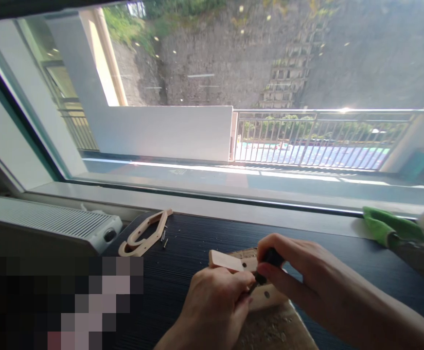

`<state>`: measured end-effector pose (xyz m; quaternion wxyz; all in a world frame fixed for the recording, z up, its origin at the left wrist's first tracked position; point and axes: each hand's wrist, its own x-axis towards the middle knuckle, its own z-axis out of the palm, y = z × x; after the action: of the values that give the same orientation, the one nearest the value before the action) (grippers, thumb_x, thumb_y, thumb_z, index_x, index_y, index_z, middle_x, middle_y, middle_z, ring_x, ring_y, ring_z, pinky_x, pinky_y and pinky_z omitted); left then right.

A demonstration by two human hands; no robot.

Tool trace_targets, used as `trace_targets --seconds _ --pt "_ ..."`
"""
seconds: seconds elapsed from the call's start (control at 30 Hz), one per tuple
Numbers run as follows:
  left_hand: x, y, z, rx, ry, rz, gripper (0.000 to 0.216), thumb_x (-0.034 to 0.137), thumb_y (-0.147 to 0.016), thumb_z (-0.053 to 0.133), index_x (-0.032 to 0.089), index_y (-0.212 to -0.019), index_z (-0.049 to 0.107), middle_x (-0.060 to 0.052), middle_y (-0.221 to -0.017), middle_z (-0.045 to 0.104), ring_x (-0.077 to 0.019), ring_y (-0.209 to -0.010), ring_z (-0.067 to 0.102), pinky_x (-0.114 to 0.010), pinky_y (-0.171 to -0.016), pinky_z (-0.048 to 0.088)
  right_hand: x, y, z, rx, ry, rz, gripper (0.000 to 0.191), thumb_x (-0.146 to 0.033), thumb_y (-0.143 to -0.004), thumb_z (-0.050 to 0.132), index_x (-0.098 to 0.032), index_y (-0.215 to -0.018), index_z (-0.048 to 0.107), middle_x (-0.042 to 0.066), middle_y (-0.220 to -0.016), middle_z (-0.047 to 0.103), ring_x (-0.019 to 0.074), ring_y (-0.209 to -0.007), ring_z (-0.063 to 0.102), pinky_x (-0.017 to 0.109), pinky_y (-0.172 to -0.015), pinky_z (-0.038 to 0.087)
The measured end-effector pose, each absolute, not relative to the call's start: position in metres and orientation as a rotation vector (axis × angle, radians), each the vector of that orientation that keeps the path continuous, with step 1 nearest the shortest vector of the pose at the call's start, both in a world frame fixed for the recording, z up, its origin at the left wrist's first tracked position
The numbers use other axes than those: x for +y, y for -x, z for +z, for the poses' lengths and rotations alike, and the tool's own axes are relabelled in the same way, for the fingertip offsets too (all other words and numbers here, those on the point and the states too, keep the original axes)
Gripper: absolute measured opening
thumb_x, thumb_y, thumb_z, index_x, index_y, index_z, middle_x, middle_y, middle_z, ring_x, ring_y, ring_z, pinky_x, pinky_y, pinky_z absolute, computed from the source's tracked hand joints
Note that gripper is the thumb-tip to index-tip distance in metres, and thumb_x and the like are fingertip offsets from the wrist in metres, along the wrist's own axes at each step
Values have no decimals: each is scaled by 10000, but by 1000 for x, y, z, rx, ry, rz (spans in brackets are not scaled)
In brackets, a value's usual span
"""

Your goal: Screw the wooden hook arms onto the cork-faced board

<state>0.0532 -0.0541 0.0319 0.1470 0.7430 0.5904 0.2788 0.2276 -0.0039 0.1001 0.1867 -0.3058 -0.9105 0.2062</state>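
My right hand point(295, 262) is closed around the black handle of a screwdriver point(272, 257), whose shaft slants down to the left. Its tip is hidden by my left fingers. My left hand point(217, 296) is closed on a pale wooden piece point(227, 261) with dark round holes, its thumb and fingertips close to the shaft. Part of that piece shows to the right of my left hand, below the screwdriver. Beneath it lies a rough, scarred wooden board point(277, 328).
A looped wooden frame point(150, 231) lies at the left of the dark table point(190, 243), with several screws point(164, 239) beside it. A white slatted appliance point(59, 218) stands further left. A green cloth point(390, 227) rests at the right, by the window sill point(256, 214).
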Motion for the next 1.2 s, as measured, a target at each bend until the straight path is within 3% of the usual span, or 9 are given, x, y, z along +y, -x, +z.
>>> trace_targets --seconds 0.3,0.53,0.83,1.0,1.2 --pt "-54 -52 27 1754 -2190 782 65 183 -718 602 245 -727 619 36 -714 683 -124 -662 603 -222 -601 350 -1 -218 89 -2461 842 539 133 -327 -949 363 -224 -977 443 -41 -679 580 97 -559 488 223 -538 355" --pt "-54 -53 33 1730 -2170 704 118 180 -747 567 260 -788 644 29 -765 699 -130 -713 622 -220 -644 386 8 -208 78 -2301 965 328 232 -414 -911 422 -201 -826 458 -49 -529 490 96 -452 408 222 -463 302" --pt "-56 -56 35 1781 -2189 668 83 220 -742 581 226 -668 617 27 -730 675 -123 -677 588 -232 -607 345 0 -211 79 -2371 880 470 185 -382 -924 404 -206 -900 455 -24 -621 564 107 -518 469 228 -515 343" --pt "-55 -58 39 1790 -2197 556 90 269 -764 586 260 -759 675 21 -866 689 -160 -794 628 -258 -685 397 -5 -212 82 -2404 859 520 157 -362 -919 415 -214 -915 466 -24 -656 582 114 -562 501 231 -531 348" --pt "-55 -59 43 1781 -2167 562 124 206 -759 545 233 -708 656 22 -842 673 -139 -755 624 -231 -649 399 -13 -218 92 -2492 853 560 68 -214 -855 483 -221 -919 504 -16 -722 602 119 -629 524 239 -577 366"
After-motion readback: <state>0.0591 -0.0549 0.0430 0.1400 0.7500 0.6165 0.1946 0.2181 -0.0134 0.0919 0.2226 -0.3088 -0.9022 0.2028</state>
